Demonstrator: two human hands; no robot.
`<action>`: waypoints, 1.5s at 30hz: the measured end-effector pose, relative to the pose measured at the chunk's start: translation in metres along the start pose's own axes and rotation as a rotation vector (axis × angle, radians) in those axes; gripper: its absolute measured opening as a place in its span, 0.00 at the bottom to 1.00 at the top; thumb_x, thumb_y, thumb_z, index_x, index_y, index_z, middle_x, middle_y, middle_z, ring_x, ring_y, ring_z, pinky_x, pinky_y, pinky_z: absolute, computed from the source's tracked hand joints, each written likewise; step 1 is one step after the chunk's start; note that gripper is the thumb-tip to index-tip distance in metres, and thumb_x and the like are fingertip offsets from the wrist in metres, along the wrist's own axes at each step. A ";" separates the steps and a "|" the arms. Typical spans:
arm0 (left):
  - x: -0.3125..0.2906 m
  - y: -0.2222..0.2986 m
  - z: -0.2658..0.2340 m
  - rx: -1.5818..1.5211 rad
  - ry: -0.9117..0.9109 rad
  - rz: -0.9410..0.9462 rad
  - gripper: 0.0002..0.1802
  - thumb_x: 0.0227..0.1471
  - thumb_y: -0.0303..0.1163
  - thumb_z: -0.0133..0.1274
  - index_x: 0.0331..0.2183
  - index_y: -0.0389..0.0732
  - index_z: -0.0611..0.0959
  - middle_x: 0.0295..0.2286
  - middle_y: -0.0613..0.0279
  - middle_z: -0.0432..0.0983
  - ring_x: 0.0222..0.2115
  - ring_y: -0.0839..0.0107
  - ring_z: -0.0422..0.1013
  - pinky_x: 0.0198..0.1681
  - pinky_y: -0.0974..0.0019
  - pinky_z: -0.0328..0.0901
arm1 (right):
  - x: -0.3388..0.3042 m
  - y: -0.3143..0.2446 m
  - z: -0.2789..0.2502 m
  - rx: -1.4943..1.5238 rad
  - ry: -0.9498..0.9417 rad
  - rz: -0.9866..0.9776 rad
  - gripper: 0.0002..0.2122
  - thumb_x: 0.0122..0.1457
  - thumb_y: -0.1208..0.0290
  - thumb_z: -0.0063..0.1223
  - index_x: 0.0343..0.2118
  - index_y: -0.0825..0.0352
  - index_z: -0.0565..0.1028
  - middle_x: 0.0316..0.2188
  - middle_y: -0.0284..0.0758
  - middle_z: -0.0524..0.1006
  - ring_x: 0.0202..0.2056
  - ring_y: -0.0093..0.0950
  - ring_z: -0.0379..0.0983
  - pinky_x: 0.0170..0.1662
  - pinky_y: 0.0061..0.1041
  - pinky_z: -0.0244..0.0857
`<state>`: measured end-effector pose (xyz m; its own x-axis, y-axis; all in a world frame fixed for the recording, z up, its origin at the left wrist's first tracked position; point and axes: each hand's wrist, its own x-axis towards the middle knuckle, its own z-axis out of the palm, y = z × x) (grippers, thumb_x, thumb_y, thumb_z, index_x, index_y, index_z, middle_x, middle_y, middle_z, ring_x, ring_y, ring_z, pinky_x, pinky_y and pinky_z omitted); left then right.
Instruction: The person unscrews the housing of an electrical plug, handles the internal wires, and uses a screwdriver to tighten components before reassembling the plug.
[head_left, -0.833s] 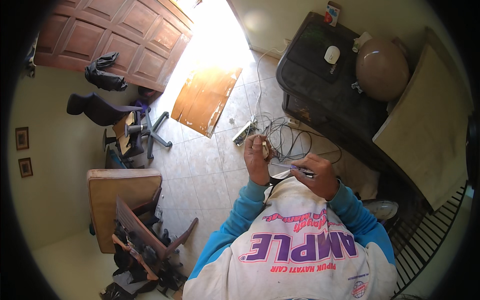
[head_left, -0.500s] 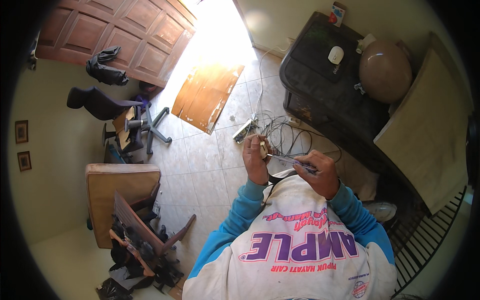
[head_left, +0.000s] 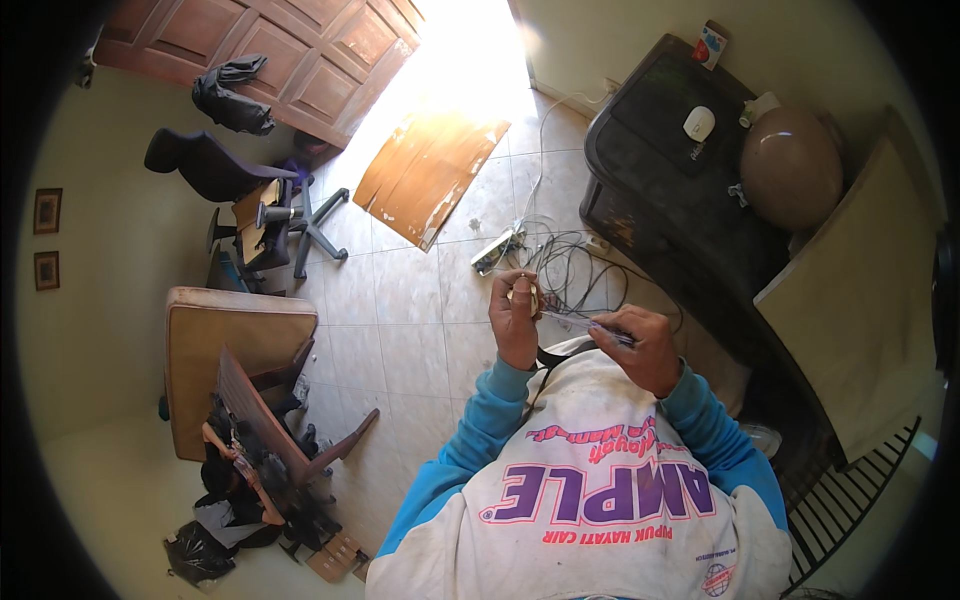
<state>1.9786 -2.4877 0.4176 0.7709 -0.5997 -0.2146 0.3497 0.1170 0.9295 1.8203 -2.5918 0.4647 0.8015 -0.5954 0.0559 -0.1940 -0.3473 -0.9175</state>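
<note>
My left hand (head_left: 514, 325) is raised in front of my chest, its fingers closed round a small cream-coloured piece (head_left: 524, 296), which looks like an electrical fitting. Fingers cover much of it, so its exact kind is unclear. In my right hand (head_left: 645, 347) is a slim screwdriver (head_left: 570, 319) with a clear purplish handle. Its shaft points left, and the tip is at or very near the cream piece; contact is too small to make out.
On the tiled floor beyond my hands lie a power strip (head_left: 497, 251) and tangled cables (head_left: 565, 262). A wooden board (head_left: 430, 180) lies by the bright doorway. A dark cabinet (head_left: 650, 150) stands right; an office chair (head_left: 225, 180) and cushion (head_left: 235, 315) are left.
The view has shifted slightly, moving the room's furniture in the picture. My left hand has turned the cream piece a little; both hands keep their holds, and the screwdriver still points at it.
</note>
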 end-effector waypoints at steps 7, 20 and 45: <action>-0.004 -0.006 -0.014 0.068 -0.013 0.018 0.09 0.61 0.35 0.48 0.38 0.40 0.73 0.23 0.73 0.66 0.22 0.87 0.57 0.23 0.80 0.53 | 0.005 -0.016 0.007 -0.059 -0.064 0.142 0.07 0.53 0.74 0.58 0.32 0.72 0.76 0.23 0.43 0.77 0.24 0.37 0.75 0.29 0.30 0.68; -0.011 -0.019 -0.021 0.263 0.061 0.201 0.12 0.59 0.37 0.50 0.36 0.36 0.74 0.24 0.64 0.71 0.25 0.80 0.63 0.28 0.72 0.61 | 0.004 -0.004 0.014 -0.069 -0.121 -0.008 0.08 0.56 0.72 0.56 0.26 0.71 0.73 0.19 0.43 0.73 0.21 0.35 0.72 0.28 0.29 0.65; -0.026 -0.005 -0.048 0.510 0.294 0.336 0.14 0.56 0.39 0.53 0.34 0.37 0.74 0.23 0.60 0.71 0.24 0.76 0.65 0.28 0.68 0.63 | 0.007 0.004 0.054 -0.038 -0.297 -0.023 0.06 0.56 0.75 0.55 0.29 0.73 0.74 0.19 0.35 0.72 0.21 0.21 0.67 0.26 0.24 0.63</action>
<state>1.9823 -2.4350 0.4046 0.9317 -0.3475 0.1055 -0.1739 -0.1718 0.9697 1.8560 -2.5586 0.4406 0.9353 -0.3508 -0.0467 -0.1907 -0.3884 -0.9016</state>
